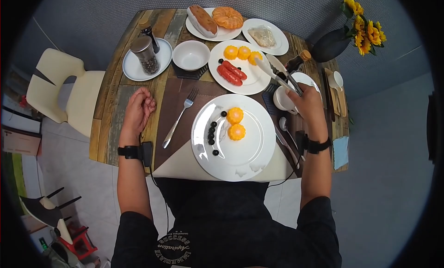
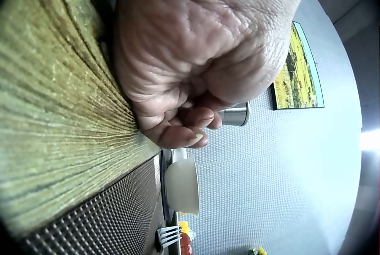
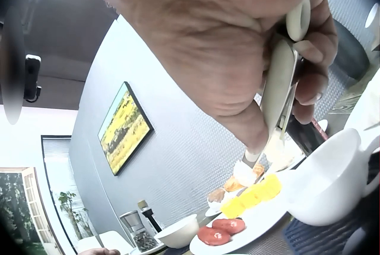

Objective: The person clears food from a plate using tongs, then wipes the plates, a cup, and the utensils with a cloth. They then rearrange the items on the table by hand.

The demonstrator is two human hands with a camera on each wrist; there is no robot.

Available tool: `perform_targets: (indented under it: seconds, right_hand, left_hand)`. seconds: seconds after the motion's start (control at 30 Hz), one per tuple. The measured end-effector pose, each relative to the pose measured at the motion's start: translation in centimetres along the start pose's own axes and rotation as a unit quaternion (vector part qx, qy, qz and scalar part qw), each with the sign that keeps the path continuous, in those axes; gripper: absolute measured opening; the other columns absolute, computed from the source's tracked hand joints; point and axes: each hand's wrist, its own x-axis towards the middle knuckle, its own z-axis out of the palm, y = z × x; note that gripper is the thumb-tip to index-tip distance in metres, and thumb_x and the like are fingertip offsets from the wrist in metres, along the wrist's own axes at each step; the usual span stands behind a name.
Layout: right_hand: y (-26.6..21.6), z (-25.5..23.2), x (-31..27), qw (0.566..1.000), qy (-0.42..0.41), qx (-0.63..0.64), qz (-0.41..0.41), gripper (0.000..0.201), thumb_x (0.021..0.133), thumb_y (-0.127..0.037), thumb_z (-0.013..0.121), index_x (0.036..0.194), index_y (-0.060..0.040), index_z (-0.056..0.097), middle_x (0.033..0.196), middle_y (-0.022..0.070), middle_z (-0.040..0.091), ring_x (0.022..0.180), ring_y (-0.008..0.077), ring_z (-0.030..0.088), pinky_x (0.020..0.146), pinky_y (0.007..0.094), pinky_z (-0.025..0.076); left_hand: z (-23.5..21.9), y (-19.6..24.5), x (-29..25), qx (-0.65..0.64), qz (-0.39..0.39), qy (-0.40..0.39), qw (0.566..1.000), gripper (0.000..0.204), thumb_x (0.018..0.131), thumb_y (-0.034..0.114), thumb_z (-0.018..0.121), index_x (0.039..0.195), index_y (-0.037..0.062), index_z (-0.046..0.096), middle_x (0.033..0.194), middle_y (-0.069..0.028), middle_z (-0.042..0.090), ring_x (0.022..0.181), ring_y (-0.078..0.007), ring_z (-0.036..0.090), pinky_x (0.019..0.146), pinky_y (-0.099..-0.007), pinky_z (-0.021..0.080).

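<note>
My right hand (image 1: 307, 104) grips a pair of tongs (image 3: 276, 86) between thumb and fingers. In the head view the tongs' tips overlap the rightmost of three corn pieces (image 1: 230, 52) on a white serving plate (image 1: 252, 85). Two scored red sausages (image 1: 231, 73) lie on that plate, with small black round fruits beside them. My left hand (image 1: 140, 108) rests on the wooden table, fingers loosely curled and holding nothing. In front of my body a large white plate (image 1: 254, 143) bears two corn pieces (image 1: 236, 124) and a curved row of several black round fruits (image 1: 212, 133).
Left of the large plate lies a fork (image 1: 181, 116); a knife (image 1: 287, 148) and spoon (image 1: 283, 124) lie right. A white cup (image 1: 280, 100) stands beside the tongs. Farther back are a bowl (image 1: 191, 55), pepper grinder (image 1: 147, 57), bread plate (image 1: 217, 34) and sunflower vase (image 1: 329, 46).
</note>
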Motion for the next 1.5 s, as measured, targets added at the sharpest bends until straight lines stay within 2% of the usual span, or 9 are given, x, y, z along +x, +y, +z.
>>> perform_targets:
  seconds: [0.07, 0.17, 0.27, 0.5, 0.63, 0.83, 1.03, 1.13, 1.5]
  right_hand:
    - [-0.2, -0.7, -1.5, 1.0, 0.007, -0.001, -0.003, 0.044, 0.085, -0.029, 0.077, 0.11, 0.0064, 0.072, 0.077, 0.0219, 0.07, 0.068, 0.0234, 0.069, 0.066, 0.0381, 0.053]
    - [-0.8, -1.7, -4.4, 0.997, 0.054, 0.049, 0.013, 0.043, 0.083, -0.029, 0.078, 0.109, 0.0044, 0.072, 0.076, 0.0228, 0.069, 0.065, 0.0313, 0.068, 0.066, 0.0414, 0.053]
    - [-1.0, -2.1, -7.1, 0.993, 0.04, 0.11, 0.008, 0.047, 0.083, -0.023, 0.081, 0.116, 0.0072, 0.069, 0.082, 0.0212, 0.072, 0.072, 0.022, 0.07, 0.07, 0.0359, 0.054]
    - [-0.8, -1.8, -10.3, 0.991, 0.01, 0.13, 0.031, 0.055, 0.082, -0.027, 0.085, 0.121, 0.0083, 0.068, 0.092, 0.0225, 0.074, 0.081, 0.0236, 0.073, 0.074, 0.0351, 0.055]
    - [-0.9, -2.1, -10.0, 0.993, -0.015, 0.108, 0.046, 0.054, 0.082, -0.025, 0.085, 0.121, 0.0074, 0.068, 0.092, 0.0212, 0.074, 0.081, 0.0231, 0.073, 0.074, 0.035, 0.055]
    - [-1.8, -2.2, -10.5, 0.99, -0.016, 0.142, -0.005, 0.05, 0.081, -0.023, 0.084, 0.119, 0.0067, 0.069, 0.09, 0.0215, 0.074, 0.079, 0.0221, 0.072, 0.072, 0.0348, 0.054]
    - [-4.6, -2.1, -7.3, 0.994, 0.012, 0.107, -0.028, 0.044, 0.084, -0.025, 0.08, 0.113, 0.0065, 0.071, 0.086, 0.024, 0.071, 0.071, 0.0279, 0.069, 0.068, 0.0361, 0.052]
    - [-5.5, -1.8, -5.7, 0.997, -0.021, 0.065, -0.047, 0.042, 0.085, -0.027, 0.08, 0.111, 0.0056, 0.072, 0.084, 0.0244, 0.071, 0.069, 0.0338, 0.067, 0.067, 0.0389, 0.052]
    - [-5.5, 1.5, -4.0, 0.995, -0.042, 0.013, -0.093, 0.047, 0.081, -0.031, 0.083, 0.112, 0.003, 0.074, 0.081, 0.023, 0.071, 0.072, 0.0346, 0.07, 0.07, 0.0417, 0.054]
  left_hand:
    - [0.1, 0.1, 0.0, -0.001, -0.001, 0.001, 1.0, 0.011, 0.101, 0.009, 0.043, 0.093, 0.0085, 0.05, 0.075, 0.0002, 0.046, 0.071, -0.0118, 0.05, 0.062, -0.0227, 0.046]
    - [0.2, 0.1, 0.0, 0.001, 0.001, 0.002, 1.0, 0.01, 0.101, 0.009, 0.043, 0.093, 0.0084, 0.05, 0.075, 0.0004, 0.046, 0.07, -0.0118, 0.05, 0.062, -0.0226, 0.046]
    - [0.2, 0.2, 0.0, -0.007, -0.003, 0.005, 1.0, 0.01, 0.098, 0.005, 0.044, 0.092, 0.0067, 0.051, 0.075, 0.0, 0.046, 0.07, -0.0126, 0.051, 0.062, -0.0238, 0.045]
    - [0.3, 0.2, -0.1, 0.005, -0.003, 0.003, 1.0, 0.01, 0.099, 0.006, 0.044, 0.092, 0.0076, 0.051, 0.074, 0.0009, 0.046, 0.07, -0.0117, 0.05, 0.061, -0.0231, 0.044]
    - [0.6, 0.3, -0.2, 0.004, -0.001, 0.01, 1.0, 0.011, 0.099, 0.006, 0.044, 0.091, 0.0078, 0.051, 0.074, 0.0009, 0.046, 0.07, -0.0115, 0.05, 0.061, -0.0229, 0.043]
    - [0.3, 0.2, -0.1, -0.001, -0.002, 0.007, 1.0, 0.01, 0.099, 0.005, 0.044, 0.092, 0.0072, 0.051, 0.074, 0.0008, 0.046, 0.069, -0.0116, 0.051, 0.062, -0.0231, 0.045]
    - [0.3, 0.2, -0.1, 0.001, 0.0, 0.011, 1.0, 0.01, 0.099, 0.005, 0.044, 0.092, 0.0072, 0.051, 0.074, 0.0007, 0.046, 0.069, -0.012, 0.051, 0.061, -0.0228, 0.045]
    - [0.2, 0.2, -0.1, -0.004, -0.001, 0.01, 1.0, 0.011, 0.099, 0.005, 0.043, 0.092, 0.0075, 0.051, 0.074, 0.0009, 0.046, 0.069, -0.0121, 0.051, 0.062, -0.023, 0.045]
    - [0.1, 0.2, -0.1, 0.003, -0.002, 0.004, 1.0, 0.011, 0.099, 0.006, 0.043, 0.093, 0.0075, 0.052, 0.074, 0.001, 0.047, 0.072, -0.0124, 0.052, 0.064, -0.0238, 0.045]
